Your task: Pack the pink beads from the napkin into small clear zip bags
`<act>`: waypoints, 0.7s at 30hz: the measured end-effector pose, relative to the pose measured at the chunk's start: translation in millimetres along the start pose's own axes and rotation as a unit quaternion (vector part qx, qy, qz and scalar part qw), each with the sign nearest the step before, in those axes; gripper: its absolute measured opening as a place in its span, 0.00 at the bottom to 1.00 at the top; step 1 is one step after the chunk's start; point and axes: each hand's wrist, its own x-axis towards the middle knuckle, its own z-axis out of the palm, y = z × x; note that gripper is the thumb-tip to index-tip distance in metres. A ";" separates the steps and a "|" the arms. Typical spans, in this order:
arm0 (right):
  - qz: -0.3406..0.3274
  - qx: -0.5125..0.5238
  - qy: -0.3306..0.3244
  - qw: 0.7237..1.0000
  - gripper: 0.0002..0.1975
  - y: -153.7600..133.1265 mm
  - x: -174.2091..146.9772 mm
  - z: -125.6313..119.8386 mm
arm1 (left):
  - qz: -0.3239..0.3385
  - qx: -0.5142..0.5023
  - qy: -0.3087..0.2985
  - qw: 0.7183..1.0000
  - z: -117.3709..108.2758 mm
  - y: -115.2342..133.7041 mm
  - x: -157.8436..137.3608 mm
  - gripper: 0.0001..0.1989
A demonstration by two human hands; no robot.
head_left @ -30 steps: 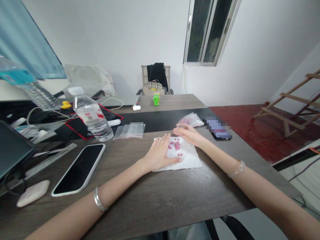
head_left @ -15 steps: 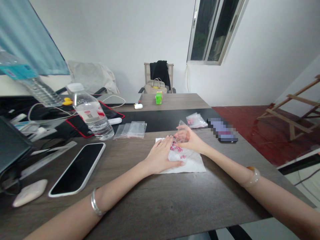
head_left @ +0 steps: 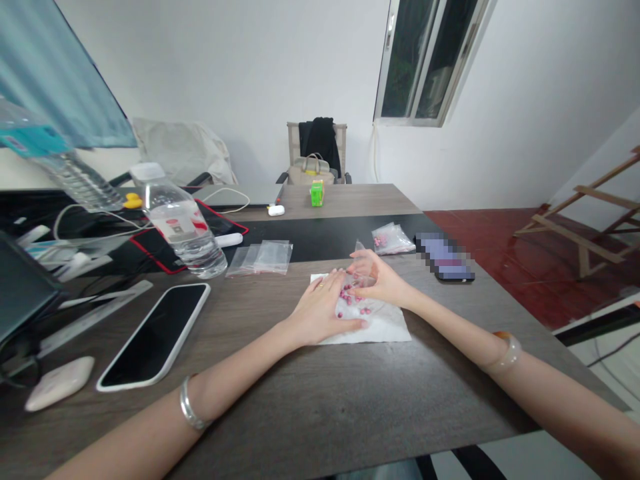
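A white paper tissue (head_left: 387,328) lies on the desk under both of my hands. Small pink beads (head_left: 365,311) are scattered over it between them. My left hand (head_left: 320,312) rests on the tissue's left side, its fingers stretched out and the thumb apart, curving round the beads. With thumb and fingers my right hand (head_left: 384,281) grips a small clear plastic bag (head_left: 361,268) just above the tissue. The bag's lower part and mouth are partly hidden by the fingers. Behind the right hand lies another clear bag with pink beads (head_left: 393,240).
Flat clear bags (head_left: 275,257) lie left of the tissue. Further left stand a water bottle (head_left: 180,223) and a white-framed phone (head_left: 155,340). A second phone (head_left: 445,257) lies at the right edge. A small green box (head_left: 317,193) stands at the back.
The beads on the tissue have shifted and spread, with one now lying close to my left thumb. Both hands stay nearly in place. The view has tilted very slightly.
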 end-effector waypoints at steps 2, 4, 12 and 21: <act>-0.004 -0.001 0.005 1.000 0.33 0.4 -0.1 0.4 | 0.002 -0.003 0.010 1.000 0.2 0.2 -0.3 0.51; -0.007 -0.002 0.012 1.000 0.34 1.3 0.1 0.3 | 0.006 -0.008 0.020 1.000 0.1 0.9 -0.9 0.51; 0.028 0.071 0.079 0.994 0.28 -4.4 4.5 -0.8 | -0.016 -0.124 0.097 0.987 -2.6 -1.8 0.2 0.27; 0.098 0.260 0.118 0.953 0.20 -15.5 11.7 -8.4 | -0.074 -0.338 0.203 0.916 -10.3 -21.5 18.1 0.15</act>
